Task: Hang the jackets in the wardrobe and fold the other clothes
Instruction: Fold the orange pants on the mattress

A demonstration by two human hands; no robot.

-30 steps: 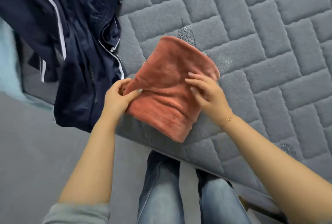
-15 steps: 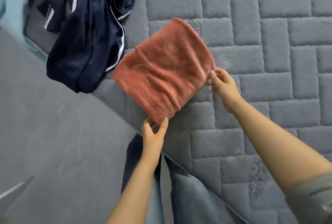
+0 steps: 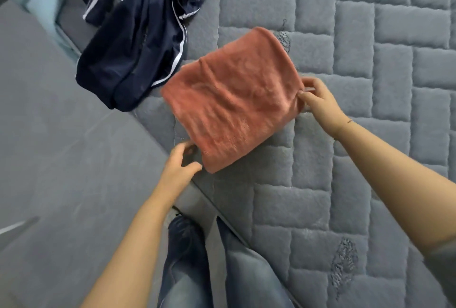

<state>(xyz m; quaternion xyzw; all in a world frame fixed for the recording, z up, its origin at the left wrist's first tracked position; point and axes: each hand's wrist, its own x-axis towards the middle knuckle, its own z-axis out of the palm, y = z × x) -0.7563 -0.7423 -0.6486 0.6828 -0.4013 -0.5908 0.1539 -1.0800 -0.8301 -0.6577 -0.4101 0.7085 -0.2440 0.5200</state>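
At far left, grey floor (image 3: 61, 159) runs beside the bed, and a navy jacket (image 3: 138, 43) hangs crumpled over the mattress (image 3: 370, 184) edge, not yet hung. Near the middle, the left hand (image 3: 179, 169), fingers loosely curled and holding nothing, sits at the lower corner of the folded terracotta cloth (image 3: 232, 100). Further right, the right hand (image 3: 320, 105) pinches its right edge. A one-sided tug there could slide the plush layers apart and undo the fold. Quilted grey fabric covers the bed.
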